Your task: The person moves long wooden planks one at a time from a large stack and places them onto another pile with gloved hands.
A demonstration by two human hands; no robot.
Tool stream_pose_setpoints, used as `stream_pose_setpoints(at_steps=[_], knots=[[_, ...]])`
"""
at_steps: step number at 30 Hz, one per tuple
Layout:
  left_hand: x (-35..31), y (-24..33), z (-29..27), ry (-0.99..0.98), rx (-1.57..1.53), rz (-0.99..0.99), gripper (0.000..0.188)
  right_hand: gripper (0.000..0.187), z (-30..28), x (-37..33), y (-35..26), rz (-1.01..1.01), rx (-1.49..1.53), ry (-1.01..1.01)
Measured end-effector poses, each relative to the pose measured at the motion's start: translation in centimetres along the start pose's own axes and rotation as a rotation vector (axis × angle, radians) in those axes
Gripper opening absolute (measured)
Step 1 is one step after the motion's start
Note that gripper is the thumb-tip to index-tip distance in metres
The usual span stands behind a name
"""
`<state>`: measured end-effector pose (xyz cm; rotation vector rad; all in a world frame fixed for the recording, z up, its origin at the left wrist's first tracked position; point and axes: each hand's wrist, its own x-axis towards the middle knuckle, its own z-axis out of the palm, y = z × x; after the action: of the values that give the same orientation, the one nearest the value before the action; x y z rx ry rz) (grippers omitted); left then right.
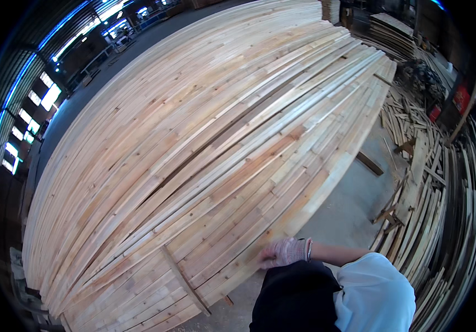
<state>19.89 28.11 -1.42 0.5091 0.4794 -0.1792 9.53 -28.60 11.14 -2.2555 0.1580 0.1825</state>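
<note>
My right hand (286, 252) wears a pale knitted glove with bare fingertips and reaches in from the lower right. It is at the near edge of a broad layer of long, pale wooden strips (238, 166). The fingertips look bent and blurred against the outermost strip (304, 213); whether they grip it I cannot tell. A dark band circles the wrist, and a white sleeve (376, 290) covers the upper arm. Across the strips at the lower left lies a narrow wooden crosspiece (184, 281). My left hand is out of view.
Scrap sticks (409, 119) and long offcuts (431, 221) are heaped on the floor at right. A short dark beam (369, 164) juts from under the strips. Stacked boards (391, 30) stand at the far right. Past the strips' far side runs a grey floor (74, 124).
</note>
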Motion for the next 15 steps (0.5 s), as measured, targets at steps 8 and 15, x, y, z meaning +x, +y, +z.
stream_pose_setpoints(at_steps=[8, 15], knots=[[-0.7, -7.7, -9.7, 0.389, -1.954, -0.546, 0.038, 0.036, -17.4, 13.2, 1.6, -0.108, -0.138, 0.457], [-5.6, -13.2, -8.3, 0.415, -2.032, -0.495, 0.028, 0.042, -28.0, 29.6, 6.8, -0.062, -0.599, 0.622]])
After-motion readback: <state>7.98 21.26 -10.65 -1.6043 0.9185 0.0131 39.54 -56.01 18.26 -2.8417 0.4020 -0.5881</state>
